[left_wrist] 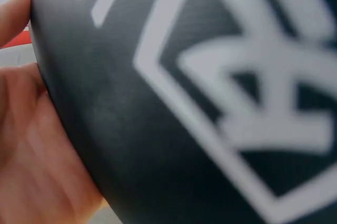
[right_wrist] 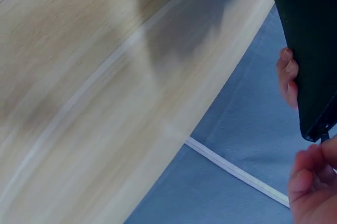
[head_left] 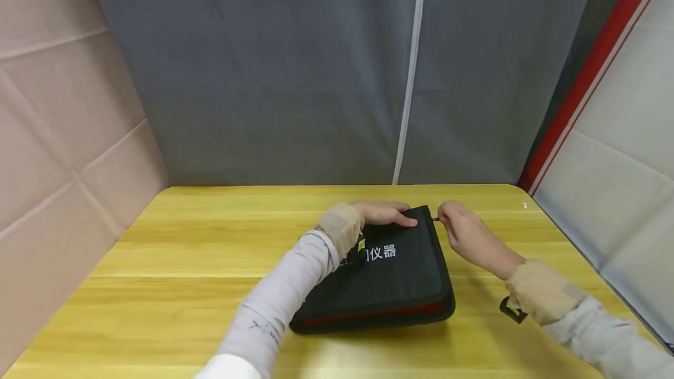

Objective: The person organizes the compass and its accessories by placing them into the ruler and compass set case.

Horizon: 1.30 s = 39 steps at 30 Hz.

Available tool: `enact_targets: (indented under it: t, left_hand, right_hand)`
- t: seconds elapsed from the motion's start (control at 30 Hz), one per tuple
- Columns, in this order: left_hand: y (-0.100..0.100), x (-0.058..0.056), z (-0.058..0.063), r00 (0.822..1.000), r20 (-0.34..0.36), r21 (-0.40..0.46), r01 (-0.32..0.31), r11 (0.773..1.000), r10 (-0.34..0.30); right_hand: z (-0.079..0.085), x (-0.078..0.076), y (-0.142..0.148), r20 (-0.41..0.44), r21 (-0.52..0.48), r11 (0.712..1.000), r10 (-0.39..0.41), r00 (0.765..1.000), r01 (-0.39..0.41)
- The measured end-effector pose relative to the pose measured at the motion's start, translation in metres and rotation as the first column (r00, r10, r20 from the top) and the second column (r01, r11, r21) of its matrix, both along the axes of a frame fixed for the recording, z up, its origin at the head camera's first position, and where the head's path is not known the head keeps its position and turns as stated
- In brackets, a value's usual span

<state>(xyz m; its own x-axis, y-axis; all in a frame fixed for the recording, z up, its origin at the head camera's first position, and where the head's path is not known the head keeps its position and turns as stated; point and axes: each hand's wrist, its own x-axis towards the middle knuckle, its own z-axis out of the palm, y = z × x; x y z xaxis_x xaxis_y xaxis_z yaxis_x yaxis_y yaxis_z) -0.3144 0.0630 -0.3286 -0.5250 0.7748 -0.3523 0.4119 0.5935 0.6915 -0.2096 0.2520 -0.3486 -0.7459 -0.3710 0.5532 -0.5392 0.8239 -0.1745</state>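
Observation:
A black zip case (head_left: pixel 400 279) with white characters on its cover is tilted on the table, its near edge showing a red strip. My left hand (head_left: pixel 384 214) grips the case's far edge, thumb on the cover; in the right wrist view its fingers (right_wrist: pixel 287 77) lie against the other side. The left wrist view shows the dark cover (left_wrist: pixel 105 113) close up beside the palm (left_wrist: pixel 42 150). At the far right corner, my right hand (head_left: pixel 466 235) pinches a small dark zipper pull (head_left: pixel 435 219), which is mostly hidden by the fingers.
The case rests on a wooden table (head_left: pixel 184 285). A grey curtain (head_left: pixel 263 75) with a white seam stands behind it, and pale panels (head_left: pixel 621 174) flank both sides. A dark buckle-like piece (head_left: pixel 512 310) hangs by my right wrist.

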Motion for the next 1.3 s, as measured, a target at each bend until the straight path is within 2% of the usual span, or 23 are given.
enact_targets:
  t: [0.23,0.33,0.47,0.57,0.73,0.83,1.0,1.3]
  left_hand:
    - [-0.001,0.0,0.001,1.0,0.021,0.0,0.019,1.0,-0.019]
    - [-0.002,0.001,0.003,1.0,0.019,-0.001,0.019,1.0,-0.019]
    - [-0.005,0.001,0.008,0.999,-0.028,-0.013,0.023,1.0,-0.023]
    - [-0.007,0.0,0.009,0.997,-0.065,-0.027,0.031,0.999,-0.032]
    - [-0.011,-0.002,0.007,0.988,-0.124,-0.086,0.08,0.993,-0.091]
    - [-0.012,-0.003,0.008,0.981,-0.137,-0.08,0.13,0.988,-0.14]
    - [-0.013,-0.006,0.013,0.973,-0.138,-0.026,0.185,0.982,-0.187]
    - [-0.01,-0.007,0.02,0.991,-0.076,0.033,0.115,0.993,-0.112]
  right_hand:
    - [0.007,0.01,-0.002,0.071,0.032,0.999,0.007,0.997,-0.009]
    - [0.008,0.011,-0.003,0.136,0.049,0.999,-0.012,0.991,0.005]
    - [0.011,0.007,-0.002,0.222,0.11,0.994,0.002,0.975,-0.027]
    - [0.016,0.002,-0.002,0.245,0.176,0.982,0.018,0.969,-0.063]
    - [0.031,0.0,-0.002,0.281,0.284,0.953,0.018,0.959,-0.101]
    - [0.036,0.003,-0.003,0.308,0.307,0.943,0.032,0.951,-0.131]
    - [0.039,0.006,-0.008,0.282,0.325,0.935,0.045,0.958,-0.14]
    - [0.041,0.0,-0.008,0.267,0.314,0.938,0.061,0.962,-0.147]
